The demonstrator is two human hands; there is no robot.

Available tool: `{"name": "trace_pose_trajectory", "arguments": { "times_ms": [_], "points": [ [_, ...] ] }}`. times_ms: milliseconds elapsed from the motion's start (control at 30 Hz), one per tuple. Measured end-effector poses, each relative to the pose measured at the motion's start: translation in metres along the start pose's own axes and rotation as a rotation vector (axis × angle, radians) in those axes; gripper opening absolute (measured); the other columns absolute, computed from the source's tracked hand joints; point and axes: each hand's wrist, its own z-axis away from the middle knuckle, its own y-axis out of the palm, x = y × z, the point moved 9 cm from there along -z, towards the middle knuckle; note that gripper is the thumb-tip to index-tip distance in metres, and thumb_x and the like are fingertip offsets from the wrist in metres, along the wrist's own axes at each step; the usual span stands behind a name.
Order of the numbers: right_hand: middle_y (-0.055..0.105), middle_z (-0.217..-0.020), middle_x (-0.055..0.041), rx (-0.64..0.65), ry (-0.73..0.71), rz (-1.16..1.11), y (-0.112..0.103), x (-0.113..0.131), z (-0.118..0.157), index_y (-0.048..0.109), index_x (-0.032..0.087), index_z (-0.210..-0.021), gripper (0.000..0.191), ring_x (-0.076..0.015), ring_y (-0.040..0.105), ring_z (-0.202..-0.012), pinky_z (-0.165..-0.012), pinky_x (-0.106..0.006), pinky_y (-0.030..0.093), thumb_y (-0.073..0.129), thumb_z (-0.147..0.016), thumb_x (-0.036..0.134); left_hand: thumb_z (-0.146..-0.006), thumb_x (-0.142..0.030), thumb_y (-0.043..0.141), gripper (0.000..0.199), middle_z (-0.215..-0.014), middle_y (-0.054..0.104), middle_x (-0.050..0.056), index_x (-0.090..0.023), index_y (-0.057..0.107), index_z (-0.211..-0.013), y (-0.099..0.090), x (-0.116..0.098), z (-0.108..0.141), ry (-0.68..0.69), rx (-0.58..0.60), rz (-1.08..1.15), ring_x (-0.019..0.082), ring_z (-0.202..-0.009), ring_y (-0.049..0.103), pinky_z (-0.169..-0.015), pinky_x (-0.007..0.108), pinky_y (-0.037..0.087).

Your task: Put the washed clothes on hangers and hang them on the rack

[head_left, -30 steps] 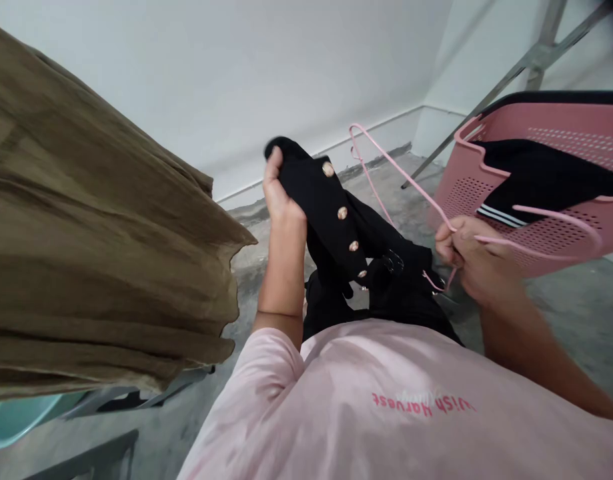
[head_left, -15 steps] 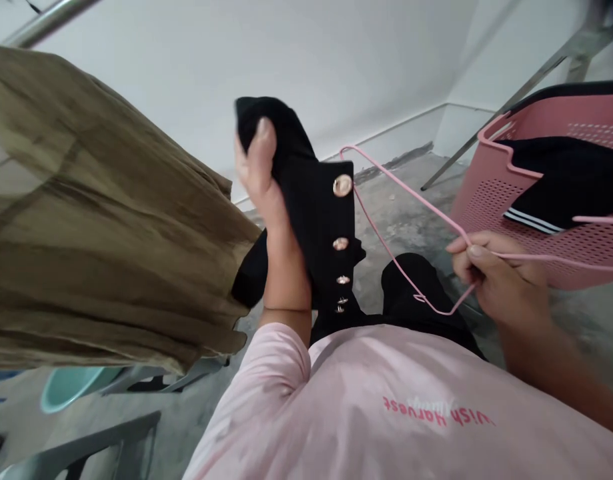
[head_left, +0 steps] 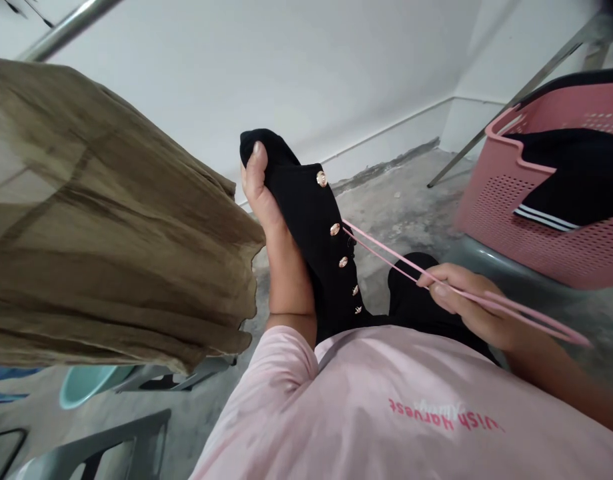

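Observation:
A black garment (head_left: pixel 306 213) with several gold buttons hangs over my left hand (head_left: pixel 259 183), whose fingers grip its upper end with the thumb on top. Pink wire forms a long, narrow hanger (head_left: pixel 381 250), seen nearly edge-on. My right hand (head_left: pixel 461 297) is closed around the hanger's middle, at the right of the garment. The hanger's far end touches or passes behind the garment's buttoned edge; which of the two I cannot tell.
An olive garment (head_left: pixel 126 233) hangs at the left from a metal rail (head_left: pixel 71 27). On the right, a pink basket (head_left: pixel 501 200) holds dark clothing with white stripes (head_left: pixel 576 173). A teal basin (head_left: pixel 89 387) and grey stools (head_left: pixel 101 443) are at the lower left.
The hanger has turned nearly edge-on, and its far end has moved down along the garment's edge. My right hand has shifted slightly left and down. The garment's buttoned edge now slants.

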Motion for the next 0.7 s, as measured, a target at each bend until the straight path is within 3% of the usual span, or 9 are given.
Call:
{"name": "trace_pose_trajectory", "arguments": {
  "times_ms": [67,200,367,533,700],
  "points": [
    [0.041,-0.061,0.0038,0.028,0.019,0.135,0.003,-0.001,0.004,0.064,0.022,-0.093,0.028,-0.0072,0.037,-0.054,-0.054,-0.019,0.030,0.049,-0.094,0.045,-0.087,-0.036,0.058,0.013,-0.106,0.069,0.001,-0.024,0.057,-0.091,-0.010,0.000,-0.004,0.019,-0.050,-0.005,0.015,-0.109,0.064,-0.101,0.028,0.049],
    [0.039,-0.062,0.0023,0.150,0.096,0.140,0.013,-0.013,0.011,0.059,0.020,-0.088,0.045,-0.0106,0.032,-0.056,-0.052,-0.024,0.030,0.046,-0.091,0.063,-0.089,-0.044,0.052,0.022,-0.101,0.068,0.003,-0.022,0.058,-0.089,-0.024,-0.008,-0.003,0.009,-0.136,-0.027,0.016,-0.106,0.064,-0.098,0.029,0.050],
    [0.048,-0.065,-0.0001,0.160,0.061,0.273,0.022,-0.024,0.003,0.051,0.020,-0.074,0.042,-0.0126,0.042,-0.059,-0.055,-0.025,0.034,0.043,-0.098,0.053,-0.091,-0.062,0.046,0.040,-0.096,0.066,0.003,-0.024,0.058,-0.084,-0.018,-0.028,0.020,0.034,-0.101,-0.047,0.020,-0.115,0.061,-0.102,0.035,0.049],
    [0.051,-0.062,-0.0007,-0.063,-0.001,0.243,0.011,-0.022,-0.018,0.052,0.020,-0.066,0.036,-0.0133,0.045,-0.057,-0.053,-0.025,0.035,0.051,-0.093,0.043,-0.082,-0.056,0.061,0.030,-0.085,0.063,0.003,-0.025,0.057,-0.083,0.000,-0.040,0.057,0.024,0.110,-0.162,0.023,-0.103,0.064,-0.095,0.036,0.051],
    [0.038,-0.044,0.0040,-0.590,0.068,-0.225,-0.068,-0.022,-0.019,0.055,0.020,-0.065,0.018,-0.0101,0.030,-0.039,-0.041,-0.024,0.021,0.060,-0.079,0.030,-0.072,-0.037,0.076,0.028,-0.086,0.060,0.001,-0.024,0.061,-0.092,0.018,-0.035,0.077,-0.119,0.350,-0.135,0.020,-0.088,0.064,-0.080,0.033,0.054]
  ]
}}
